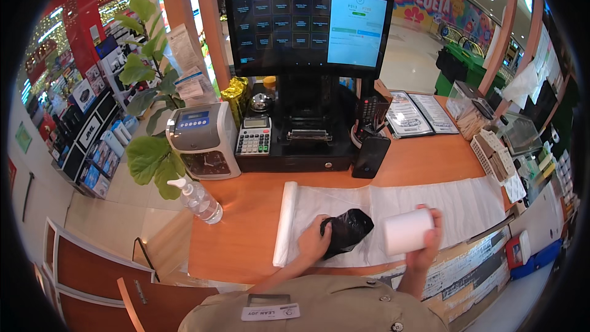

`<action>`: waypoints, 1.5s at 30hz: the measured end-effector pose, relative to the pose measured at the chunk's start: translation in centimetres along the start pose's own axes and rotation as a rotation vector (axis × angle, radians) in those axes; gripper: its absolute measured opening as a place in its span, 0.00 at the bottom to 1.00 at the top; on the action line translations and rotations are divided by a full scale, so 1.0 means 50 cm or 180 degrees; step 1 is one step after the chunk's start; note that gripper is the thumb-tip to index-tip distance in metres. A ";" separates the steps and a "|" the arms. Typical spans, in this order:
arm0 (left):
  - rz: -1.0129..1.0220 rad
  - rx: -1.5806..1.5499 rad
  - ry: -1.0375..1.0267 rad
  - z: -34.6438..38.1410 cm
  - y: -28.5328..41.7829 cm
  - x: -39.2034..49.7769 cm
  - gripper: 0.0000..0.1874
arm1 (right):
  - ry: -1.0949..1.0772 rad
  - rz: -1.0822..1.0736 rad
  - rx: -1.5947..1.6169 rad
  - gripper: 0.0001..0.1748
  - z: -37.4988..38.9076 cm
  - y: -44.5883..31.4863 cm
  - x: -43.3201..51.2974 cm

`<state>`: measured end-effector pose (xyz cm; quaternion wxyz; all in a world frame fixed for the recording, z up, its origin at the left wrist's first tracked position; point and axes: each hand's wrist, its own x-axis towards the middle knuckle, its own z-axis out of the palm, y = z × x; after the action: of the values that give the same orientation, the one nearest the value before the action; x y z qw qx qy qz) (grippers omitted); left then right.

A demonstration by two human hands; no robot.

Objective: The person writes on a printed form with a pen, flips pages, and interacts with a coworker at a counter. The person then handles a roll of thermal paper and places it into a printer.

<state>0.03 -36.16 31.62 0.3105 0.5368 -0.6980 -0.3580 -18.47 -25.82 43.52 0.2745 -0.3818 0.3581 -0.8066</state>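
My left hand (pixel 315 239) grips a bunched black plastic bag (pixel 349 230). Beneath it, a translucent white plastic sheet (pixel 465 207) stretches across the wooden counter, with its rolled end (pixel 285 226) beside my left wrist. A plain white cylindrical roll (pixel 405 231) is in my right hand (pixel 426 242), whose fingers wrap around its right end. The roll is above the sheet, to the right of the black bag and apart from it. Slight blur keeps me from telling the roll's material.
A pump bottle (pixel 203 203) stands at the counter's left edge, near a time clock (pixel 203 140). Behind my hands are a calculator (pixel 254 136), a touchscreen monitor (pixel 309 30) and an upright smartphone (pixel 371 157). An open menu (pixel 421 113) and a white basket (pixel 493 157) are at right.
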 end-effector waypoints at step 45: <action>-0.0242 -0.5014 -0.1411 -0.185 0.029 -0.021 0.37 | -0.0218 -0.0364 -0.4100 0.17 -0.115 0.072 0.075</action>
<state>7.09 -36.42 37.86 0.4390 0.1015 -0.2684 -0.8514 -24.61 -28.52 39.68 -0.0416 -0.5140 0.7404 -0.4310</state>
